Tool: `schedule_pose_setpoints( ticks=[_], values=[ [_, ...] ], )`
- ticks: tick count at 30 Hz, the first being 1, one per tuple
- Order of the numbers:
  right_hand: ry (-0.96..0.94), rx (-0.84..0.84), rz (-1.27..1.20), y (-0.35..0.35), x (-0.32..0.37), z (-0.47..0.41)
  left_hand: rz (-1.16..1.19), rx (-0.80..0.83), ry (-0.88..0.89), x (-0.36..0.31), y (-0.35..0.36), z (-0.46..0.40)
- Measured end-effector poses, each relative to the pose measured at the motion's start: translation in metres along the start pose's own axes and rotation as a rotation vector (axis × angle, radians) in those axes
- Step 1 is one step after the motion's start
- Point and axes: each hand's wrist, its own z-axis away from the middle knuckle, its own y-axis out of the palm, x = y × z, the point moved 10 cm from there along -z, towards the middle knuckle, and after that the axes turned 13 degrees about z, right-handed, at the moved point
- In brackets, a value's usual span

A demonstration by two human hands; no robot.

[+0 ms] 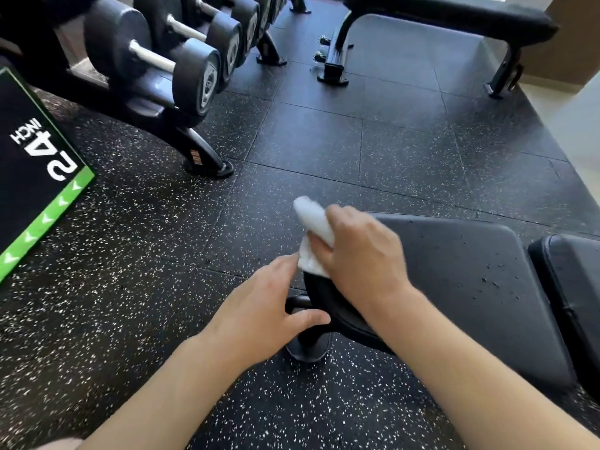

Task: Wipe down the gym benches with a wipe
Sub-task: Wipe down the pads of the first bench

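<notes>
The near bench (470, 287) ran long to my right, droplets beading its pad. My right hand (360, 254) gripped the white wipe (313, 222) at the bench's left end, nearer than my left hand (263, 306), whose relaxed fingers touched the wipe's lower corner.

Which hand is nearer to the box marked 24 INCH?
Left. The left hand lies between the box and the right hand, which grips the wipe farther away.
</notes>
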Motion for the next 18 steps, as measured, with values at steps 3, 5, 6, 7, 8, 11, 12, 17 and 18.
schedule_pose_setpoints(
  ticks=[3, 5, 6, 7, 8, 11, 12, 17, 18],
  values=[
    [-0.117, -0.041, 0.044, -0.003, 0.032, 0.021, -0.051, 0.017, -0.014, 0.002, -0.002, 0.001],
    [-0.066, -0.017, -0.035, -0.001, 0.011, 0.014, -0.046, 0.017, 0.010, -0.001, -0.002, 0.000],
    [-0.013, 0.005, -0.067, 0.002, -0.006, 0.009, -0.032, 0.013, 0.028, -0.003, -0.002, 0.000],
    [0.044, 0.026, -0.080, 0.005, -0.026, 0.004, -0.016, 0.009, 0.045, -0.006, -0.003, 0.000],
    [0.101, 0.041, -0.084, 0.007, -0.046, -0.002, -0.004, 0.011, 0.059, -0.008, -0.003, 0.000],
    [0.174, 0.049, -0.085, 0.006, -0.073, -0.004, 0.020, 0.031, 0.087, -0.011, -0.004, -0.003],
    [0.149, 0.055, -0.072, 0.004, -0.067, 0.001, 0.036, 0.030, 0.103, -0.012, -0.005, -0.004],
    [-0.045, 0.025, -0.079, -0.009, -0.019, 0.044, 0.089, 0.006, 0.202, -0.022, -0.006, -0.011],
    [-0.058, 0.021, -0.074, -0.009, -0.021, 0.048, 0.089, 0.007, 0.216, -0.024, -0.003, -0.013]
  ],
)
